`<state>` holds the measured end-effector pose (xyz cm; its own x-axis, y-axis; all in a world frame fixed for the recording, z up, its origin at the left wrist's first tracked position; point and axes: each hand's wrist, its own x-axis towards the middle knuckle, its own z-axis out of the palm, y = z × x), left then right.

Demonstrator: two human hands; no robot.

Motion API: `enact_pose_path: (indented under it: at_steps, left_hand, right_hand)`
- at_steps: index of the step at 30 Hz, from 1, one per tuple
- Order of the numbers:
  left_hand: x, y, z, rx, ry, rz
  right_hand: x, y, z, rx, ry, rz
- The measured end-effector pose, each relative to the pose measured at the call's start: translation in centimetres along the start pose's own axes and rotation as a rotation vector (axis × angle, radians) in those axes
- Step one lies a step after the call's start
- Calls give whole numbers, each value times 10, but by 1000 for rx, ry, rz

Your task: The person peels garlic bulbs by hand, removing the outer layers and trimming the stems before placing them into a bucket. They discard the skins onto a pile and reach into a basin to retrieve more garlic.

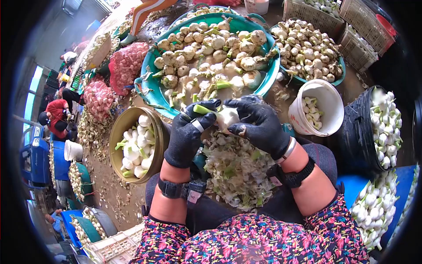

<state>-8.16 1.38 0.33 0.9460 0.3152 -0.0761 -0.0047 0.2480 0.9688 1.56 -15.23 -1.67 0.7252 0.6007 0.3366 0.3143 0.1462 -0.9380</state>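
Both my hands wear black gloves and meet in front of me around one white garlic bulb (228, 118) with a green stem. My left hand (190, 132) has its fingers closed on the stem side, a white band round one finger. My right hand (259, 125) holds the bulb from the other side, thumb and fingers pressed against it. Below them lies a heap of peeled skins (237, 169). Just beyond is a large green tub (147, 72) of unpeeled bulbs (218, 42) in murky water.
A tan bucket (115, 127) of white bulbs stands left. At right are a white bucket (334, 108), a black bucket (358, 127) and a green basin (343, 72). Crates (365, 22) stand back right. Red net sacks (127, 66) and a person in red (57, 114) are left.
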Motion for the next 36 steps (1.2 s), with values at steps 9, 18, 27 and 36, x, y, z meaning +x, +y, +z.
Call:
enact_pose_path:
  at_steps: [9,18,27,36]
  left_hand:
    - [19,-12,-35,1152,-7,800]
    - [-4,34,-98,139,466,409]
    - [-32,80,-118,796,420,265]
    - [121,-15,-34,1823,-291,-112]
  right_hand:
    - [-8,-1,12,-752,-144,-314]
    - [-16,13,9,-841,-869,413]
    - [-15,-4,16,-661,-799,307]
    - [-15,20,4,-647,-473,167]
